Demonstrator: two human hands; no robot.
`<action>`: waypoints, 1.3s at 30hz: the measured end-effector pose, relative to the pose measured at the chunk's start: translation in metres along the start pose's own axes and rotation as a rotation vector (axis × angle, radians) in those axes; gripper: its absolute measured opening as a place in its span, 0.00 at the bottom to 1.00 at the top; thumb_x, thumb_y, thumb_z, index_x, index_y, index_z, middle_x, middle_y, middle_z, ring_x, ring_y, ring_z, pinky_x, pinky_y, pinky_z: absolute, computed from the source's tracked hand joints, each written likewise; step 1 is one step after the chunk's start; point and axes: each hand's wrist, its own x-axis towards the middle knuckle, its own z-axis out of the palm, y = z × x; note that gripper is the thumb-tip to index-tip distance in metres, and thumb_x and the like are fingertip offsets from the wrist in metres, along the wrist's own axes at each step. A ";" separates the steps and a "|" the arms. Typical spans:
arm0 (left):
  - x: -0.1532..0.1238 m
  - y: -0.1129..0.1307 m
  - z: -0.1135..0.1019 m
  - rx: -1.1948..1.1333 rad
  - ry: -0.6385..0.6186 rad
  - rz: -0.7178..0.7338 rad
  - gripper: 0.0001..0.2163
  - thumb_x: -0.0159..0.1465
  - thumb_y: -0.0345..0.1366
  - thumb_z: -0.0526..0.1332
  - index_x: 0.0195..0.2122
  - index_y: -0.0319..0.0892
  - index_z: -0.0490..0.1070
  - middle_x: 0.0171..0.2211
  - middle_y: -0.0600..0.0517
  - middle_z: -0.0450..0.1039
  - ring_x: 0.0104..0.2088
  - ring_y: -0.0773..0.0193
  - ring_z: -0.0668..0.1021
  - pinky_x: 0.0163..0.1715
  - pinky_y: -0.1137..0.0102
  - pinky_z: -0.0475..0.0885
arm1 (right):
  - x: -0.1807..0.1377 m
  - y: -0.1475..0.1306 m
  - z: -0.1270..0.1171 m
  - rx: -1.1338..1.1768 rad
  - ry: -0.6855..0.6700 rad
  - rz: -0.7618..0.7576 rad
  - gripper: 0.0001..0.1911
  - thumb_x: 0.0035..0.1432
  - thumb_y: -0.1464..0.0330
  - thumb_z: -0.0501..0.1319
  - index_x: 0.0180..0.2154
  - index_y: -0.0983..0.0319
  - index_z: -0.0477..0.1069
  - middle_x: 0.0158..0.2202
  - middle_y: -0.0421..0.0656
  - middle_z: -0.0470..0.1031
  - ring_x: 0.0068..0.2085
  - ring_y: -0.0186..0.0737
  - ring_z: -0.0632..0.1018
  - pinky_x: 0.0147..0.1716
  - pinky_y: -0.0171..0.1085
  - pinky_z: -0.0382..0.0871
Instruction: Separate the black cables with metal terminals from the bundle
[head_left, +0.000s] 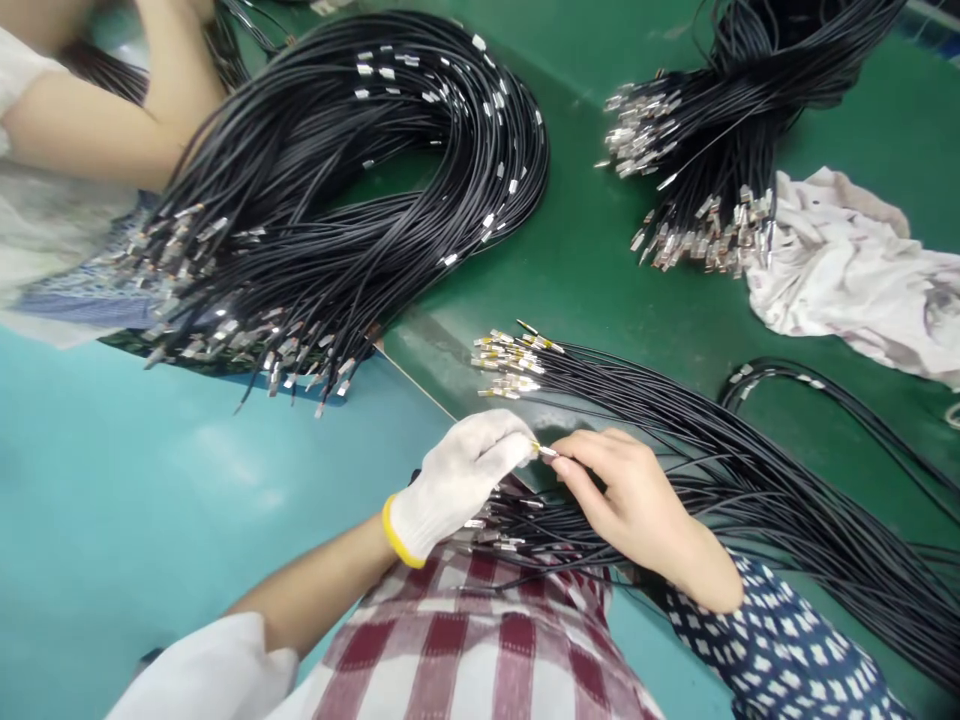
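The left hand (457, 480), in a white glove, and the bare right hand (630, 495) meet over the lap and both pinch one metal wire end (546, 451) between their fingertips. Just behind them, a bundle of black wires (675, 400) with yellow-tipped ends lies on the green table (592, 250). A big coil of wires (360, 180) lies further left, beside another person's arm (90, 125). A white cloth (847, 270) lies at the right.

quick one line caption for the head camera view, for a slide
Gloved left hand and bare right hand pinch the tip of one wire at a green table strewn with wire bundles
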 end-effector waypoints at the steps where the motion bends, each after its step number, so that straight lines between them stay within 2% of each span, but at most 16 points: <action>1: 0.000 0.000 -0.001 0.003 -0.007 -0.006 0.10 0.68 0.34 0.53 0.30 0.43 0.69 0.30 0.58 0.71 0.32 0.68 0.72 0.39 0.73 0.67 | 0.002 -0.004 0.000 0.017 -0.009 0.033 0.10 0.70 0.67 0.55 0.37 0.60 0.73 0.32 0.42 0.79 0.31 0.39 0.76 0.35 0.39 0.65; 5: 0.000 0.000 -0.002 -0.010 -0.030 -0.020 0.10 0.67 0.34 0.54 0.30 0.43 0.69 0.29 0.58 0.70 0.31 0.69 0.71 0.38 0.73 0.66 | 0.007 -0.009 0.002 0.167 -0.066 0.168 0.15 0.70 0.66 0.54 0.31 0.59 0.72 0.28 0.41 0.77 0.29 0.38 0.76 0.32 0.37 0.66; 10: -0.001 -0.002 -0.001 -0.043 -0.019 -0.044 0.11 0.67 0.34 0.53 0.29 0.42 0.69 0.27 0.58 0.67 0.30 0.69 0.69 0.34 0.74 0.64 | 0.009 -0.005 0.013 0.649 -0.207 0.372 0.18 0.70 0.61 0.52 0.31 0.61 0.71 0.22 0.39 0.74 0.21 0.34 0.73 0.22 0.33 0.67; 12: -0.001 -0.003 -0.001 -0.083 -0.019 -0.051 0.11 0.68 0.34 0.53 0.28 0.42 0.68 0.26 0.58 0.66 0.29 0.70 0.68 0.33 0.74 0.64 | 0.007 -0.006 0.019 0.598 -0.112 0.353 0.17 0.70 0.62 0.52 0.31 0.62 0.72 0.22 0.40 0.74 0.21 0.35 0.73 0.22 0.34 0.67; 15: -0.001 -0.003 -0.001 -0.146 -0.023 -0.062 0.11 0.68 0.35 0.53 0.29 0.42 0.67 0.27 0.58 0.66 0.29 0.70 0.69 0.34 0.74 0.64 | 0.004 -0.010 0.025 0.168 0.146 0.181 0.13 0.67 0.66 0.55 0.32 0.61 0.73 0.27 0.45 0.77 0.27 0.38 0.75 0.30 0.38 0.68; 16: -0.001 -0.004 -0.002 -0.152 -0.023 -0.060 0.11 0.68 0.35 0.53 0.29 0.42 0.67 0.27 0.58 0.66 0.29 0.70 0.69 0.34 0.74 0.64 | 0.004 -0.011 0.025 0.078 0.185 0.137 0.12 0.67 0.67 0.56 0.31 0.61 0.73 0.29 0.45 0.78 0.28 0.39 0.75 0.32 0.39 0.67; 18: -0.002 -0.005 -0.002 -0.124 -0.029 -0.035 0.11 0.68 0.35 0.53 0.29 0.42 0.68 0.28 0.58 0.67 0.30 0.70 0.70 0.34 0.74 0.64 | 0.004 -0.012 0.026 0.130 0.140 0.143 0.14 0.68 0.67 0.55 0.30 0.61 0.72 0.27 0.44 0.77 0.27 0.38 0.75 0.31 0.38 0.67; 21: -0.002 -0.006 -0.003 -0.054 -0.067 -0.014 0.12 0.68 0.36 0.53 0.28 0.42 0.68 0.27 0.58 0.67 0.30 0.70 0.69 0.34 0.73 0.63 | 0.006 -0.012 0.026 0.413 -0.027 0.254 0.16 0.70 0.66 0.52 0.30 0.60 0.70 0.23 0.40 0.74 0.24 0.35 0.74 0.26 0.34 0.66; 25: -0.001 -0.006 -0.003 -0.074 -0.088 -0.064 0.13 0.68 0.38 0.54 0.26 0.41 0.66 0.25 0.58 0.63 0.28 0.70 0.65 0.29 0.74 0.61 | 0.008 -0.011 0.025 0.387 -0.031 0.233 0.16 0.69 0.66 0.54 0.27 0.60 0.68 0.23 0.39 0.71 0.26 0.35 0.72 0.28 0.34 0.64; 27: 0.001 -0.004 -0.003 -0.183 -0.118 -0.124 0.13 0.67 0.39 0.55 0.27 0.41 0.66 0.25 0.57 0.63 0.27 0.71 0.65 0.26 0.75 0.61 | 0.008 -0.011 0.024 0.419 -0.014 0.236 0.17 0.69 0.65 0.54 0.27 0.60 0.68 0.23 0.39 0.70 0.26 0.35 0.71 0.27 0.33 0.64; 31: 0.006 -0.002 -0.003 -0.516 -0.264 -0.276 0.15 0.68 0.44 0.55 0.30 0.39 0.67 0.22 0.57 0.64 0.19 0.74 0.64 0.19 0.76 0.59 | 0.008 -0.009 0.022 0.531 0.023 0.277 0.16 0.68 0.63 0.55 0.28 0.60 0.69 0.26 0.40 0.72 0.28 0.37 0.72 0.29 0.34 0.66; 35: 0.010 -0.012 0.005 -0.717 -0.372 -0.282 0.17 0.67 0.47 0.58 0.27 0.40 0.65 0.19 0.57 0.63 0.17 0.75 0.64 0.17 0.77 0.60 | 0.007 -0.007 0.023 0.590 0.022 0.283 0.15 0.68 0.62 0.56 0.31 0.61 0.73 0.28 0.41 0.74 0.31 0.37 0.74 0.33 0.34 0.68; 39: 0.012 -0.024 0.014 -0.919 -0.432 -0.367 0.18 0.68 0.48 0.55 0.27 0.40 0.64 0.19 0.57 0.64 0.16 0.74 0.65 0.17 0.77 0.60 | 0.008 -0.005 0.024 0.658 0.001 0.285 0.17 0.68 0.59 0.56 0.32 0.61 0.74 0.27 0.41 0.74 0.29 0.37 0.73 0.31 0.34 0.68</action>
